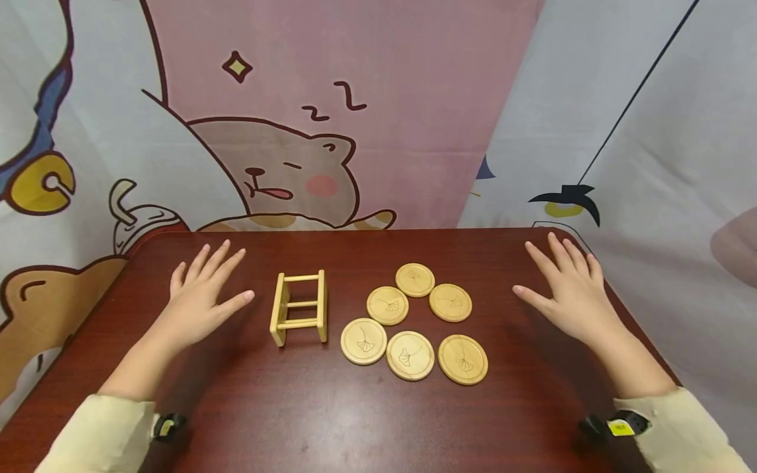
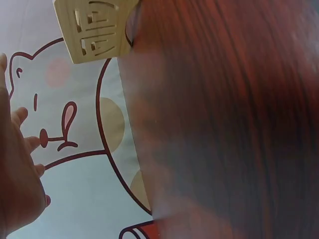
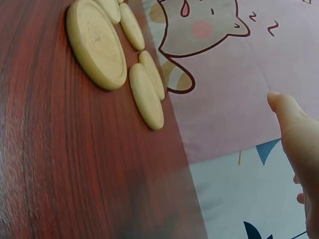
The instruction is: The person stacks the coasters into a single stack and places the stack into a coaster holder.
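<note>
Both hands hover over the table with fingers spread, holding nothing. My left hand (image 1: 198, 299) is left of a small wooden coaster rack (image 1: 304, 305), apart from it. In the left wrist view the rack's side panel (image 2: 97, 30) shows cut-out slots. My right hand (image 1: 570, 295) is at the right, away from several round wooden coasters (image 1: 410, 355) that lie flat, each engraved with a ginkgo leaf. The nearest coaster to that hand is the front right one (image 1: 463, 359). In the right wrist view, a coaster (image 3: 97, 45) and others appear at the upper left, beyond the thumb's reach.
The dark reddish-brown wooden table (image 1: 284, 414) has a glossy top. Behind it hangs a cloth backdrop (image 1: 414, 131) with cartoon animals. Each wrist wears a dark strap (image 1: 627, 424) with a yellow label, below light sleeves (image 1: 100, 433).
</note>
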Demonstrator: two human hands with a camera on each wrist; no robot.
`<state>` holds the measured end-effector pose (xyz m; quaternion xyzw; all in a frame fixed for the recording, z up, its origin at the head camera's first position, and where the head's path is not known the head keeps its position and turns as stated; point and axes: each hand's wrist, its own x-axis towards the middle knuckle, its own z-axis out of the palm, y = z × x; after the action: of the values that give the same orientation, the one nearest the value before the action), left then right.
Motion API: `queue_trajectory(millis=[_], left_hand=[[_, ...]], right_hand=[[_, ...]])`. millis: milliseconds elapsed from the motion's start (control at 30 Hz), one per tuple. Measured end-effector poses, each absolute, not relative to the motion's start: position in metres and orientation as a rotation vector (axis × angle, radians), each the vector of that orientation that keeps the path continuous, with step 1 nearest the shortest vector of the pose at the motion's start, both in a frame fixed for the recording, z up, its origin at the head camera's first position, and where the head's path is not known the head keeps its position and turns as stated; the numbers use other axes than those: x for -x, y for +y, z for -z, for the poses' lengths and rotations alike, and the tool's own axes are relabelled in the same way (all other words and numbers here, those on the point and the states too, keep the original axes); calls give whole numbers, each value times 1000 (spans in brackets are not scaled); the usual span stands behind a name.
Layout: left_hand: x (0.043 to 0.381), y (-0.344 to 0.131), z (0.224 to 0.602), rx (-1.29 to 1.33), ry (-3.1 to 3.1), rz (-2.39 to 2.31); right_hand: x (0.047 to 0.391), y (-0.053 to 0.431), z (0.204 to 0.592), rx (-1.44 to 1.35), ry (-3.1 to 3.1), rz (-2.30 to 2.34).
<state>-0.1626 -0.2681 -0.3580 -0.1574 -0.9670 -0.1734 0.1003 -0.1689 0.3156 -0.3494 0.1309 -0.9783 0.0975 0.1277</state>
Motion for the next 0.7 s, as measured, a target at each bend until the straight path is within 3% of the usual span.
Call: queue_trajectory(millis=[700], left_hand=[[166,-250,386,611,-2658,845]], right_hand=[[147,292,380,-521,-2720,-510]])
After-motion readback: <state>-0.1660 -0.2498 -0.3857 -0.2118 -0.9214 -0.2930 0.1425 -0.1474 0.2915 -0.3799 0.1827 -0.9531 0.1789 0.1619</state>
